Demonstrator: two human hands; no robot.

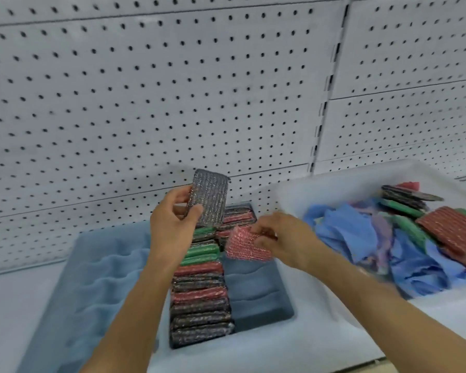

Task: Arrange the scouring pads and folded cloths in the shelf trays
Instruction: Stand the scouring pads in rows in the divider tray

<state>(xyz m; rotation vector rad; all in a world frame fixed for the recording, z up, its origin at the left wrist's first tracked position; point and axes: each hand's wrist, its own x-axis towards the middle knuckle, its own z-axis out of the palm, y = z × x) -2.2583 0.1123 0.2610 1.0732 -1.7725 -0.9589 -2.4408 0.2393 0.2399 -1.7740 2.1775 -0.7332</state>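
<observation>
Silver mesh scouring pad (210, 201) stands upright in my left hand (172, 222), gripped above the blue tray (97, 267); my right hand (277, 238) pinches a pink pad (244, 244) over it. Right of the tray, the white bin (320, 184) holds blue cloths (361, 238). No readable labels.

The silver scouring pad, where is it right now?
In the head view, the left hand holds the silver scouring pad upright, left of centre, above the row of pads in the blue tray.

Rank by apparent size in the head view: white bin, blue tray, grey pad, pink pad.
1. Blue tray and white bin: too close to rank; both are cropped.
2. Grey pad.
3. Pink pad, partly hidden.
</observation>
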